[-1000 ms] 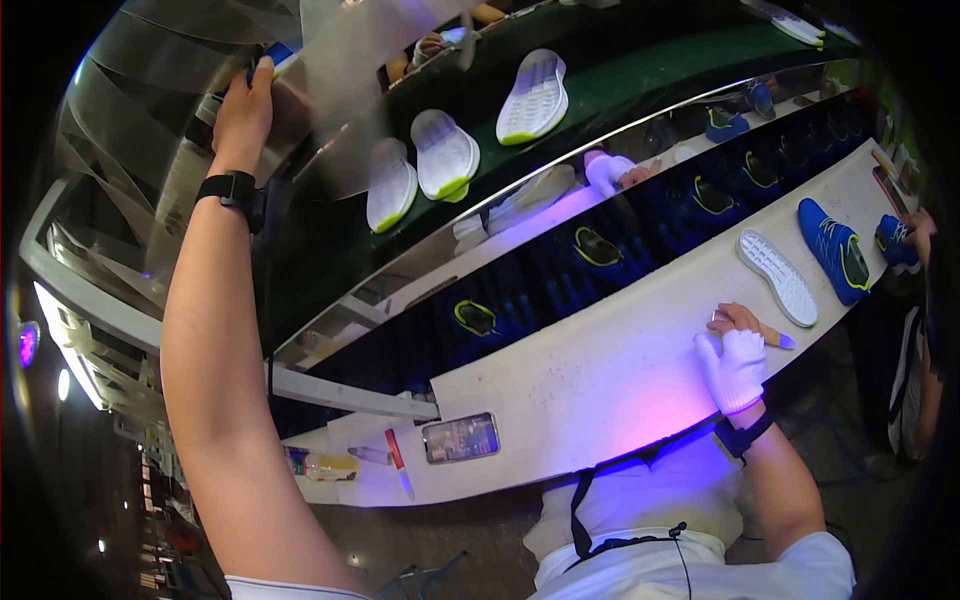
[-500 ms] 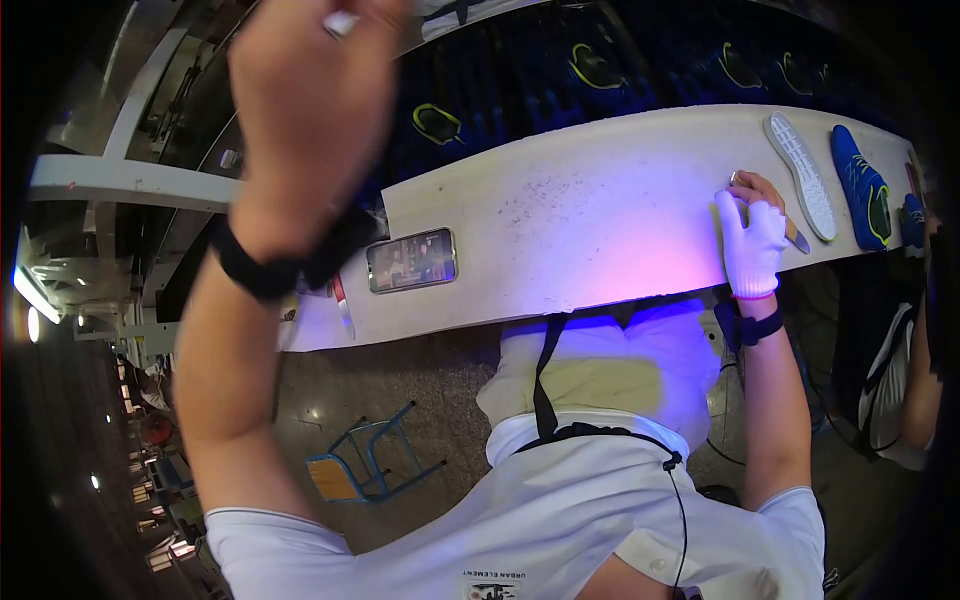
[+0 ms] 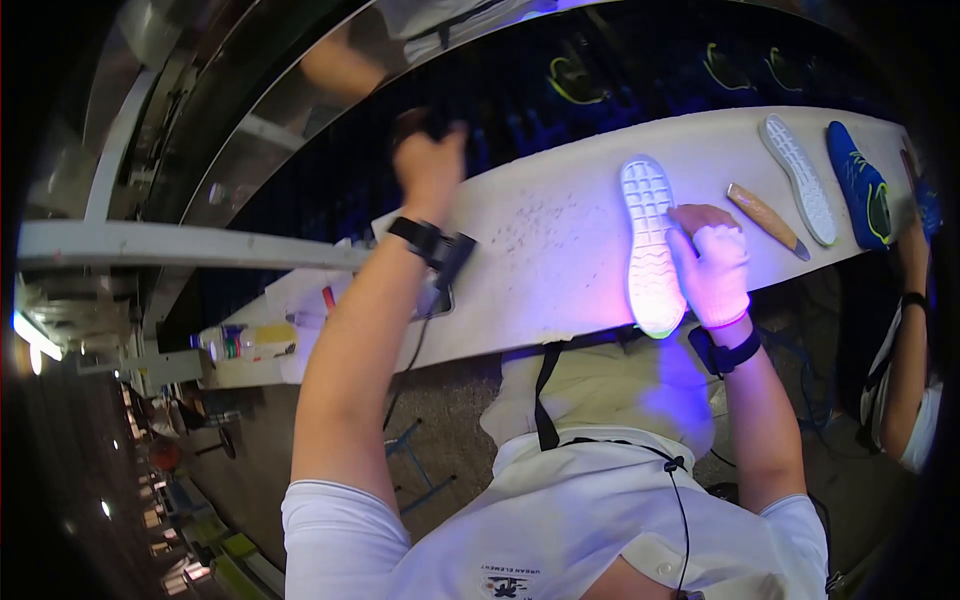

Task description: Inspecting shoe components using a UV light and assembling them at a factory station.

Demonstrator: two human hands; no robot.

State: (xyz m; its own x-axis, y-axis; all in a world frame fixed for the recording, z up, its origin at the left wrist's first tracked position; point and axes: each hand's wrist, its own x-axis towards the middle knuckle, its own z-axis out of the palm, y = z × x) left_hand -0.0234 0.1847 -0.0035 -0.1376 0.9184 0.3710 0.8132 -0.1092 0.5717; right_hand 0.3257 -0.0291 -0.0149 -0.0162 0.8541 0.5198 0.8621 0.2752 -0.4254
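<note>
Upright on the worktable lies a white shoe sole (image 3: 650,245) with a grid tread, lit violet. My right hand (image 3: 715,255), in a white glove with bare fingertips, is closed at the sole's right edge. To its right lies a wooden-handled tool (image 3: 765,218) with a dark tip. My left hand (image 3: 430,175) reaches past the table's far edge over the dark conveyor. It is smeared by motion, with something dark at its fingers, so its hold is unclear. A dark shoe with a yellow-green collar (image 3: 578,82) sits on the conveyor to the right of that hand.
A second white sole (image 3: 800,180) and a blue shoe (image 3: 858,185) lie at the table's right end. A phone (image 3: 443,300) is partly hidden behind my left forearm. A white metal bar (image 3: 190,245) crosses at left, near a clear bottle (image 3: 245,342). Another person's arm (image 3: 912,330) shows at far right.
My left hand has come down from high at upper left to the conveyor. A sole now lies under my right hand, which has left the wooden-handled tool on the table. Conveyor shoes have shifted left.
</note>
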